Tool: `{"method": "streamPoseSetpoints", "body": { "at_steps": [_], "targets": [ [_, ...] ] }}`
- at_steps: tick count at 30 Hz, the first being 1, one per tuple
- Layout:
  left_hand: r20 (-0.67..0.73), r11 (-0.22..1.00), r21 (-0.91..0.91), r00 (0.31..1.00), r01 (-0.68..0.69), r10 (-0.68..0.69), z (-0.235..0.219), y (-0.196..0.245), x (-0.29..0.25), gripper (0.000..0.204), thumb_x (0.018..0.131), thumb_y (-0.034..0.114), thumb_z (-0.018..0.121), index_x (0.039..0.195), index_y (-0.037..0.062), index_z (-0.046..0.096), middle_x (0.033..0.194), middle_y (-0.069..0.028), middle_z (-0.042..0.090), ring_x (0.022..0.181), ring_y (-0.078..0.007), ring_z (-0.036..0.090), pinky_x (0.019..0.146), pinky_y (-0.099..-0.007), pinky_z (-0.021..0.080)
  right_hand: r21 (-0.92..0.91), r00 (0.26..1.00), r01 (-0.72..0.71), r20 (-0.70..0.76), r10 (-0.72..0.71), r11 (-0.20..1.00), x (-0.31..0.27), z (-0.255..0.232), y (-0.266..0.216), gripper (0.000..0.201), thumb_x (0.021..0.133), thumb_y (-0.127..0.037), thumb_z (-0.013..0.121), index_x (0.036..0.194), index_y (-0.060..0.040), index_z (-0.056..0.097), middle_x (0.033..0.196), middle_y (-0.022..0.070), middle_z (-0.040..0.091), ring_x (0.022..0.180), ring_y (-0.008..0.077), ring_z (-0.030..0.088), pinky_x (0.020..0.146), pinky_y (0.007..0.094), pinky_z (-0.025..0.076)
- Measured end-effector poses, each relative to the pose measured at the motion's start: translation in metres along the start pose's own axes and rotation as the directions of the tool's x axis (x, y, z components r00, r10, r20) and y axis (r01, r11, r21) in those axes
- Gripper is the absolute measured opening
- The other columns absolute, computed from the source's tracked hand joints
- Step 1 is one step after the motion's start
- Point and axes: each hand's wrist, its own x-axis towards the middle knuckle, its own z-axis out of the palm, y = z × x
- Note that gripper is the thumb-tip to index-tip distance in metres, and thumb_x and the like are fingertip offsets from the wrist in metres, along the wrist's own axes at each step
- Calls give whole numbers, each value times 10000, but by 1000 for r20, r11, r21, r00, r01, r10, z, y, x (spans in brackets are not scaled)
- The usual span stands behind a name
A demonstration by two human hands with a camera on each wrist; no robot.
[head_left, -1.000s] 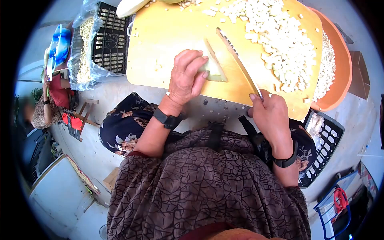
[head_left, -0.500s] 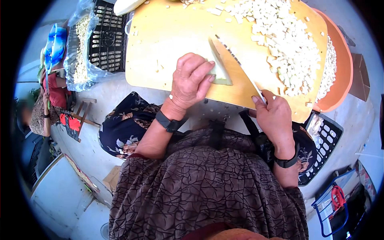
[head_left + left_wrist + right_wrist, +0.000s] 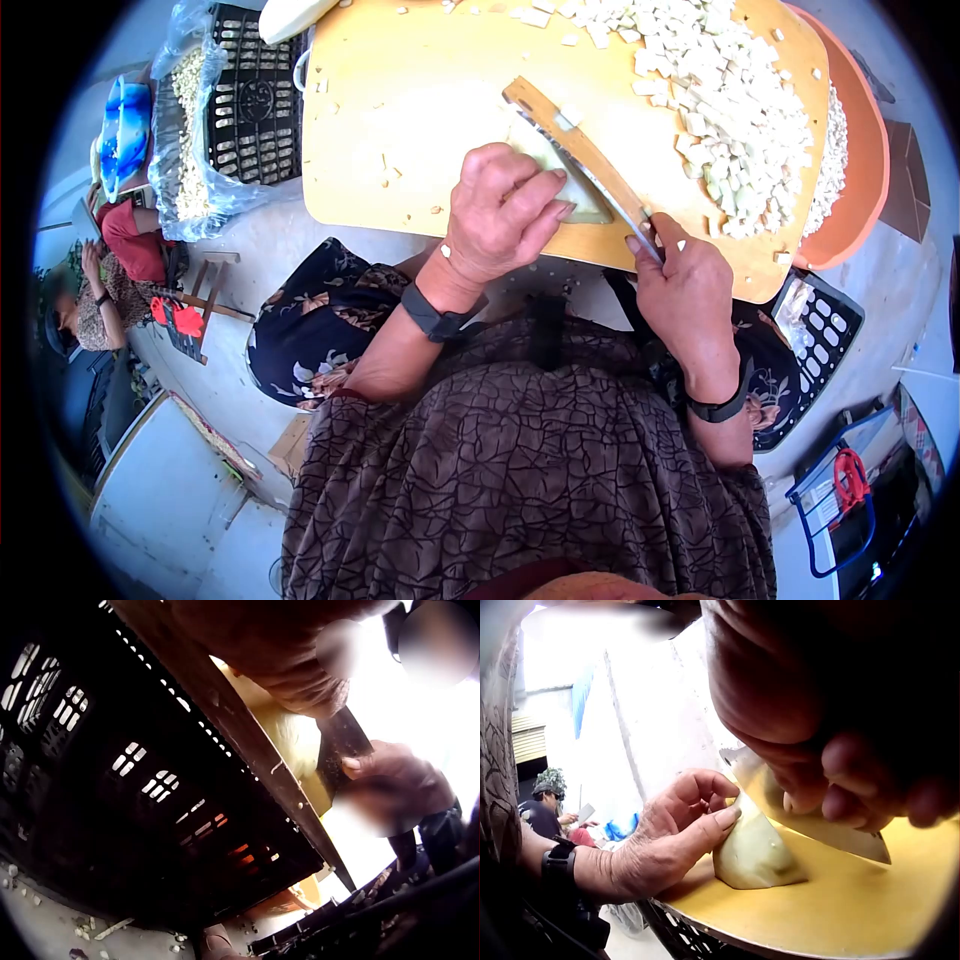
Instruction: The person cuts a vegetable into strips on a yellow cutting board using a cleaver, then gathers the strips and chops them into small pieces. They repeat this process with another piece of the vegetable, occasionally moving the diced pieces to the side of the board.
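Observation:
With thumb and fingertips, my left hand (image 3: 505,215) pinches the top of a pale green vegetable wedge (image 3: 754,847), whose flat base rests on the yellow cutting board (image 3: 400,110). My right hand (image 3: 690,300) grips a broad-bladed knife (image 3: 605,175); its handle is hidden in the fist. The blade lies slanted along the right side of the wedge, close to the left fingertips, and its face reflects the board's colour. A small pale piece overlaps the blade in the head view. Right of the knife, a heap of pale diced cubes (image 3: 745,160) covers the board.
An orange basin (image 3: 868,170) with more cubes stands at the board's right edge. To the left are a black crate (image 3: 255,95) and a plastic bag of pale pieces (image 3: 190,130). A whole pale vegetable (image 3: 290,18) lies at the top left. Another person (image 3: 120,280) sits far left.
My left hand and the wedge have shifted right, towards the knife. The blade has come alongside the wedge and turned so that its broad face shows.

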Motion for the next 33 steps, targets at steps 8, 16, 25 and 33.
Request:
{"method": "streamPoseSetpoints", "body": {
  "at_steps": [8,16,25,33],
  "targets": [
    [-16,1000,-18,1000,-25,25,-1,-1,-1,431,683,27,762,1086,101,625,916,-74,544,832,-280,557,717,-387,494,187,993,-112,69,100,976,5,-8,3,213,929,-178,623,929,30,672,615,221,603,614,415,625,587,484,496],
    [3,997,-65,999,-32,32,1,1,-8,445,664,-14,757,1073,105,628,921,-74,555,800,-251,559,671,-362,487,88,999,-41,23,39,995,-5,-8,2,204,921,-169,627,976,22,673,598,212,592,597,409,620,571,484,488],
    [-32,996,-47,997,-74,72,5,-3,-10,434,672,-25,754,1069,98,628,963,-72,565,826,-258,568,696,-370,498,97,1000,22,-5,-22,995,-12,-18,-5,139,900,-138,645,937,-4,640,618,197,602,596,401,626,563,481,487],
    [-22,993,15,993,-118,118,5,-4,-14,352,657,1,756,958,88,594,936,-68,526,793,-260,539,636,-372,512,144,993,101,47,-109,984,-42,-47,-22,251,877,-61,662,1108,37,665,732,219,635,636,384,628,586,432,482]
  ]
}}
